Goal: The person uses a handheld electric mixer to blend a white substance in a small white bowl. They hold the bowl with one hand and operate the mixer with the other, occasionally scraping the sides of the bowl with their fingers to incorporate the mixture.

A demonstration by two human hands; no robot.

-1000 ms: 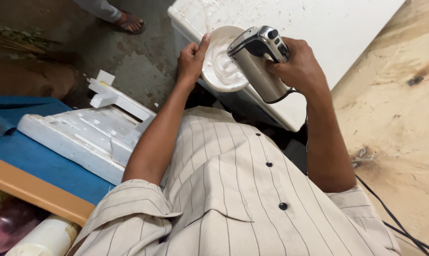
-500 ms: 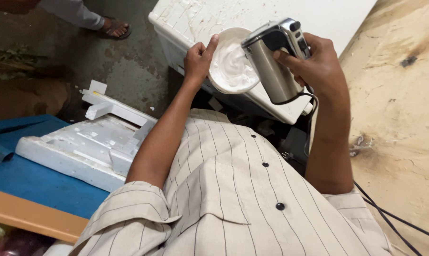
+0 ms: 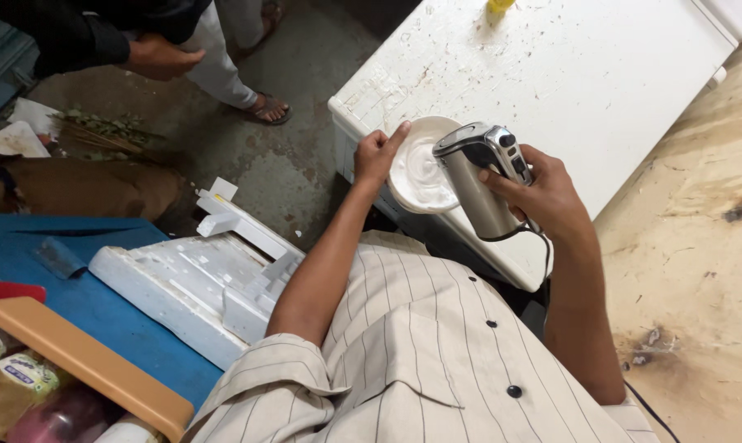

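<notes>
At the near corner of the scratched white counter (image 3: 584, 90), the view now sits further back than half a second ago, with another person's hand (image 3: 162, 56) and sandalled foot (image 3: 270, 107) newly showing at upper left. Lower left, soft packages with pale labels (image 3: 18, 377) lie in a tan-rimmed tray (image 3: 92, 361) beside a blue surface carrying a white foam block (image 3: 190, 287). Further right, the left hand (image 3: 377, 154) has its grip closed on the rim of a white bowl (image 3: 420, 168) holding white cream, while the right hand (image 3: 547, 193) has its grip wrapped tight around a silver hand mixer (image 3: 481, 176) held just over the bowl.
</notes>
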